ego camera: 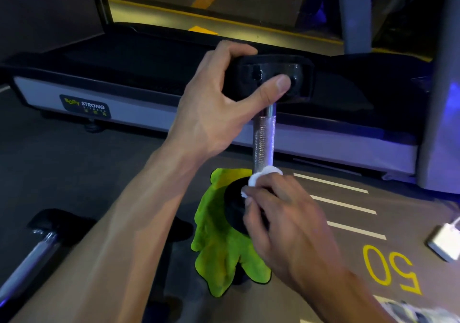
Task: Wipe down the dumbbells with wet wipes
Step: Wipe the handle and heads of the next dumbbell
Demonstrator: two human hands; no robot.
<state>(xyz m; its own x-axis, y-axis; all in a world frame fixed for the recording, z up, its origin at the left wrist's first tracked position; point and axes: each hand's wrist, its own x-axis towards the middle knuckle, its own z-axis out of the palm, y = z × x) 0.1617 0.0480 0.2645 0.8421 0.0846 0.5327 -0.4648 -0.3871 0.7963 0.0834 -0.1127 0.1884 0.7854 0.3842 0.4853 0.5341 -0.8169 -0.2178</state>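
Right, from the head view: left hand grips the top head of the upright dumbbell, its lower head standing on a green cloth. Right hand pinches the wet wipe low on the handle; best wrap it round and twist upward.

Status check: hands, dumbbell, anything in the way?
Left hand grips upright dumbbell's top head. Right hand presses wet wipe at handle base. Green cloth underneath; nothing blocking.

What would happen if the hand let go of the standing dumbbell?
The dumbbell would probably tip: it stands on end on a soft green cloth, steadied by the left hand. It likely falls heavily, then hardly rolls, since its heads look angular.
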